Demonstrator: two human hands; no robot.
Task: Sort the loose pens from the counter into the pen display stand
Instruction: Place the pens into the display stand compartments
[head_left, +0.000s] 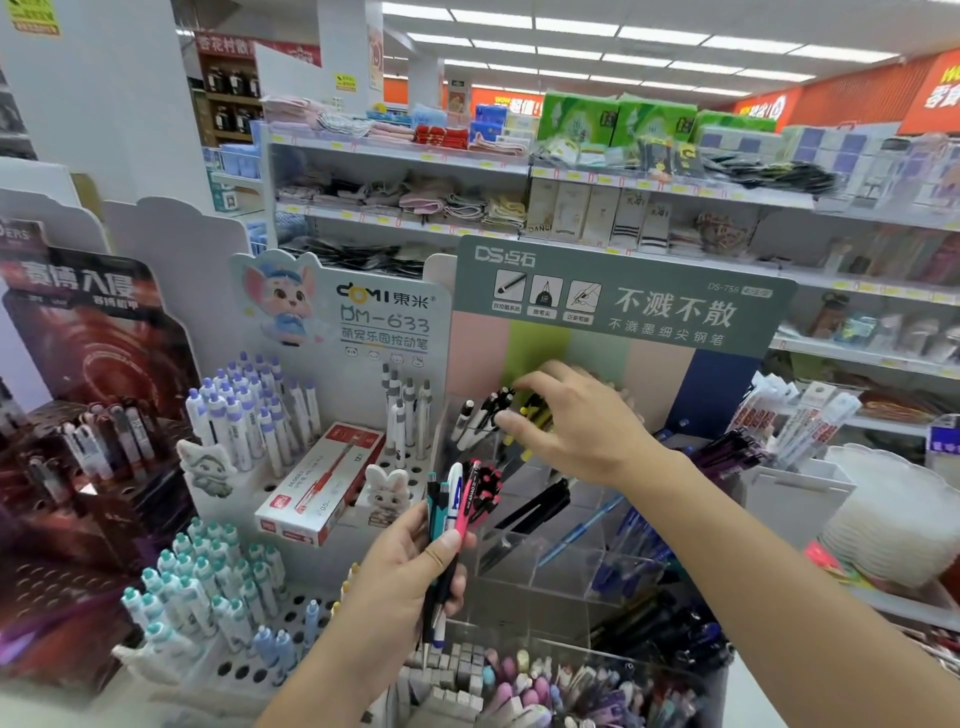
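Bright ceiling strip lights (571, 31); edges warped, blurred.

— What sort of place are we looking at?

— A shop, a supermarket by the look of it. Yellow price tags (487, 164) are running along the shelves (400, 153) in the upper middle, with folded towels (387, 130) and green tissue packs (579, 118) sitting on top.

— And lower down?

— Branded cardboard pen display stands (621, 306) are filling the centre, a boxed pen pack (322, 483) is lying among them, and ceiling light strips (576, 26) are glowing above.

Mixed pens (457, 512) bunched upright — clear stand (550, 545) behind.
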